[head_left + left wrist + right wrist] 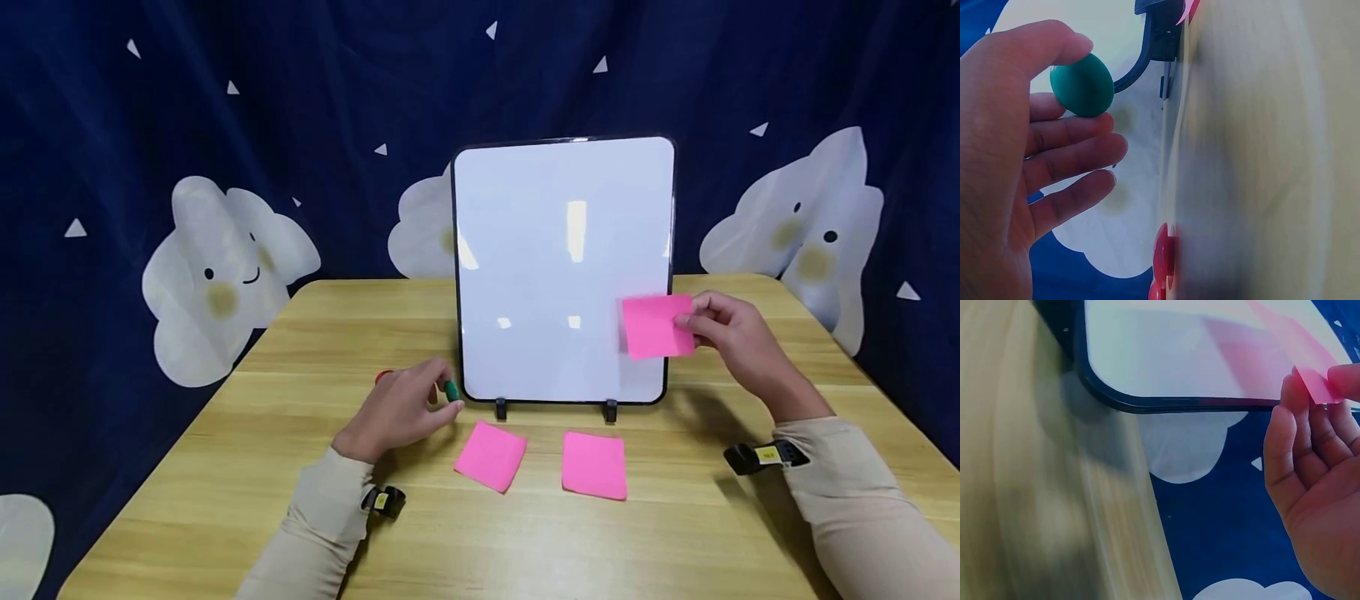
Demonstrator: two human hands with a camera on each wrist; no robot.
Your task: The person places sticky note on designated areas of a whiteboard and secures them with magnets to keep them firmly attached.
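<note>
Right sleeve (862, 508) foremost, the right hand (738, 342) is pinching a pink note (651, 327) across the whiteboard (540, 275)'s right edge, best kept square; the left hand (401, 408) is pinching a green disc (1082, 85).

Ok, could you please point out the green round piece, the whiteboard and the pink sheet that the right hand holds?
Green round piece (1082, 85), left wrist view, middle of its round face.
Whiteboard (558, 273), head view, middle of its white surface.
Held pink sheet (654, 327), head view, middle of its face.
</note>
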